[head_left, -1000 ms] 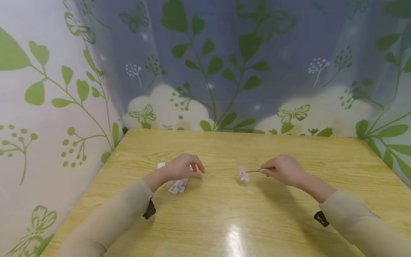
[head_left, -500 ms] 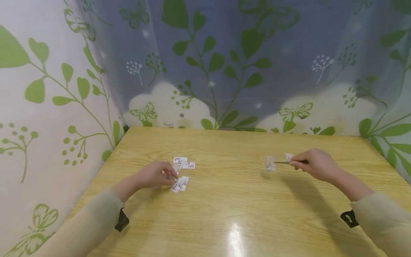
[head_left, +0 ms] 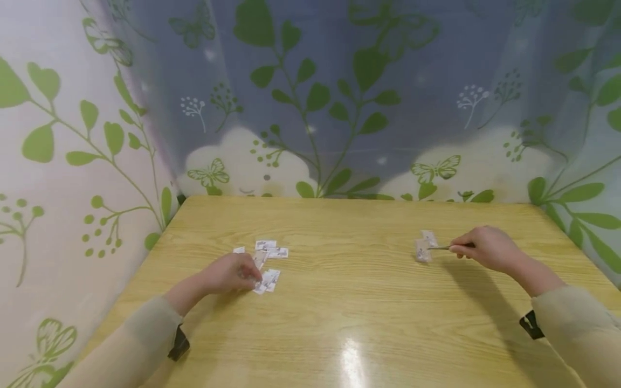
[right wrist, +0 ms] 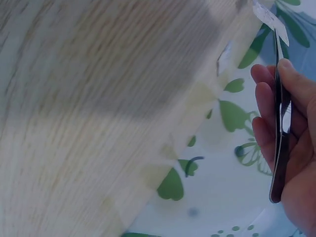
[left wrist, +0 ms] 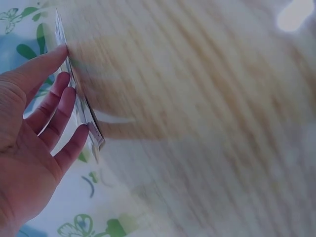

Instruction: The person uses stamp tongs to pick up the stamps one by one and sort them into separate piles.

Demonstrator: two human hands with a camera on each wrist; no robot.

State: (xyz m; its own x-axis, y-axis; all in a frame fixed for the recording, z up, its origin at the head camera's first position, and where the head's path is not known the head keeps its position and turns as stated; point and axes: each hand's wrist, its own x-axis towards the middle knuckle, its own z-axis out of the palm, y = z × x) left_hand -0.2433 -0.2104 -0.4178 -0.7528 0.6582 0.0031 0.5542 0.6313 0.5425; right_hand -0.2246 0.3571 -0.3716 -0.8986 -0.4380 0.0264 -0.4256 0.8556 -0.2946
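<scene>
My right hand (head_left: pixel 490 249) pinches a pair of tweezers (right wrist: pixel 281 133) between thumb and fingers. Their tips hold a small clear printed packet (head_left: pixel 423 251), raised over the right side of the table. Just behind it another small packet (head_left: pixel 429 236) lies on the tabletop. At the left, my left hand (head_left: pixel 225 275) is low beside several small white printed packets (head_left: pixel 266 245), which partly overlap. Its fingers are loosely bent, and in the left wrist view the fingertips (left wrist: pixel 81 131) meet the packets' edge. Some of the packets are hidden behind this hand.
A wood-grain table (head_left: pixel 339 302) spreads under both hands. Curtain-like cloth (head_left: pixel 315 134) printed with green leaves and butterflies hangs behind it and along the left side. A bright reflection falls on the table's front middle.
My right hand has carried the tweezers and packet from the middle to the right, close to the other packet. My left hand has drawn back leftward and lowered, exposing more packets.
</scene>
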